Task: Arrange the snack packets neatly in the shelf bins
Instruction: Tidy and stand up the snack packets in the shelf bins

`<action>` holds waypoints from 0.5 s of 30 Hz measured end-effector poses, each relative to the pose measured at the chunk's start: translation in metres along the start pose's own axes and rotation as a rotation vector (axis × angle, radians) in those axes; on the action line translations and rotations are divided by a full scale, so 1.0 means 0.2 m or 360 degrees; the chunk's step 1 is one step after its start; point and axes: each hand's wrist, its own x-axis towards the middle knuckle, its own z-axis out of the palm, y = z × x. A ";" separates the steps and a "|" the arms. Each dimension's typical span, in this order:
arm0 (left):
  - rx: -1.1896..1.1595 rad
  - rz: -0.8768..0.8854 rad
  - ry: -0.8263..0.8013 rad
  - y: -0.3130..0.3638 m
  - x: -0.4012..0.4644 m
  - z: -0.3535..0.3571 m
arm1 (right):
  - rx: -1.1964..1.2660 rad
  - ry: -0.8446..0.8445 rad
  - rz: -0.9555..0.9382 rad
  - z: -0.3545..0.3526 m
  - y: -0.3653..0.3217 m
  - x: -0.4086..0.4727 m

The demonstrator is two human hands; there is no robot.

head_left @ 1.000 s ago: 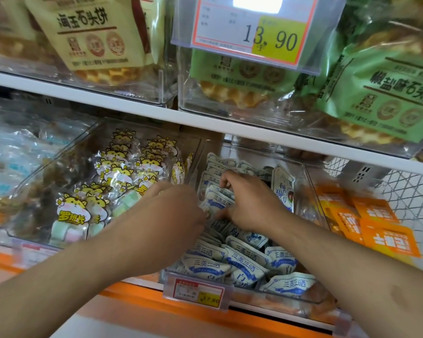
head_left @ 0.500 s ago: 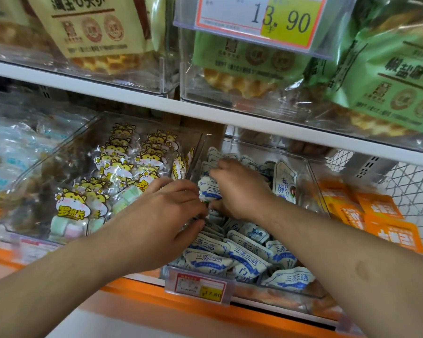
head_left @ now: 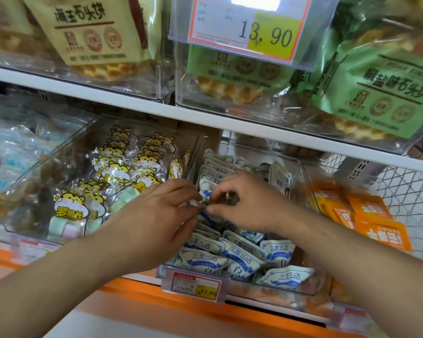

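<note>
A clear shelf bin (head_left: pixel 313 284) holds several white-and-blue snack packets (head_left: pixel 239 257), some lying flat at the front, others standing in a row at the back (head_left: pixel 215 167). Both hands are over the middle of this bin. My left hand (head_left: pixel 156 215) and my right hand (head_left: pixel 249 206) meet fingertip to fingertip and pinch the same white-and-blue packet (head_left: pixel 205 189) between them. Most of that packet is hidden by the fingers.
Left of it, a clear bin (head_left: pixel 59 162) holds yellow cartoon-animal packets (head_left: pixel 71 208). Orange packets (head_left: pixel 371 215) lie in a wire basket (head_left: pixel 410 191) on the right. Waffle bags (head_left: pixel 386 93) fill bins on the shelf above. Price tags (head_left: pixel 195 286) hang on the orange shelf edge.
My right hand has drawn back from the rear row of packets toward the bin's middle. My left hand has come forward to meet it, and both now pinch one packet.
</note>
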 end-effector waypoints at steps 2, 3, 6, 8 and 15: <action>-0.0010 -0.0010 0.0011 0.00 0.00 0.00 | -0.0153 -0.0054 -0.0011 0.03 0.00 0.01; -0.0018 -0.0002 0.0016 0.00 -0.01 0.00 | -0.0216 -0.0045 0.0019 0.04 0.01 0.02; -0.0073 0.0045 0.0043 -0.01 -0.02 0.00 | -0.0388 0.0069 0.0133 0.07 0.03 0.04; -0.0128 0.0058 0.0057 -0.01 -0.01 -0.01 | -0.0558 0.0254 0.0078 0.08 0.05 0.06; 0.0050 0.0026 0.0092 0.00 0.05 -0.02 | -0.0233 0.0409 0.0110 0.03 0.04 -0.06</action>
